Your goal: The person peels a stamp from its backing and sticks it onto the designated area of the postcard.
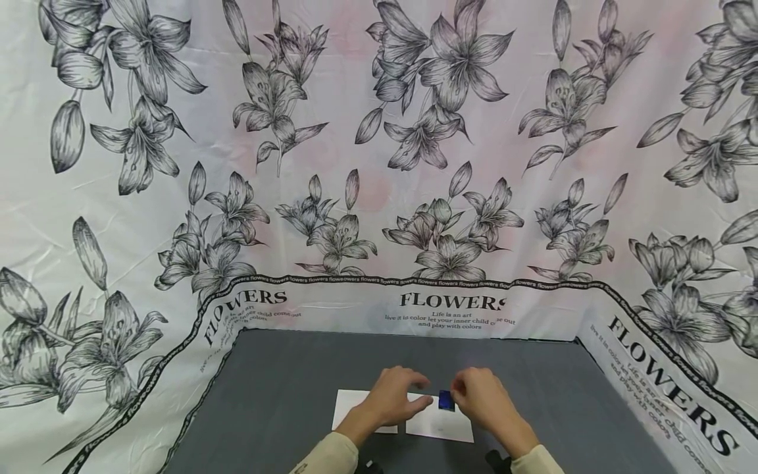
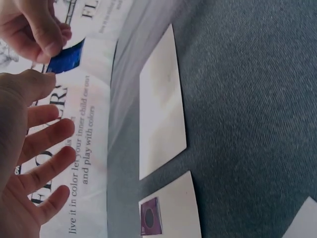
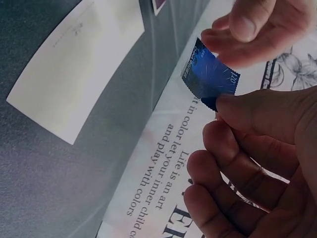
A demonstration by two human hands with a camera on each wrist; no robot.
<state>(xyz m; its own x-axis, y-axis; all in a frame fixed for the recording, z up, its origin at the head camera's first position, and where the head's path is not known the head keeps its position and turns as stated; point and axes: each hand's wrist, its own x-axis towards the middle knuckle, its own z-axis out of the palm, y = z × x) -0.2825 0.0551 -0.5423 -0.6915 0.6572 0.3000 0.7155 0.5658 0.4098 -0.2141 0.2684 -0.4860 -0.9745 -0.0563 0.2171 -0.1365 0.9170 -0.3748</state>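
My right hand pinches a small blue postage stamp between thumb and forefinger at one corner. The stamp has perforated edges, a "120" mark and a fine light pattern. It is raised over the white card on the right in the head view. My left hand is beside it, fingers spread and relaxed, holding nothing. In the left wrist view the left thumb and forefinger come close to the stamp's lower edge. A second white card lies partly hidden behind the left hand.
A purple stamp with a dark oval sits on one white card. Another white corner shows at the lower right of that view. The grey tabletop is bordered by white flower-printed cloth.
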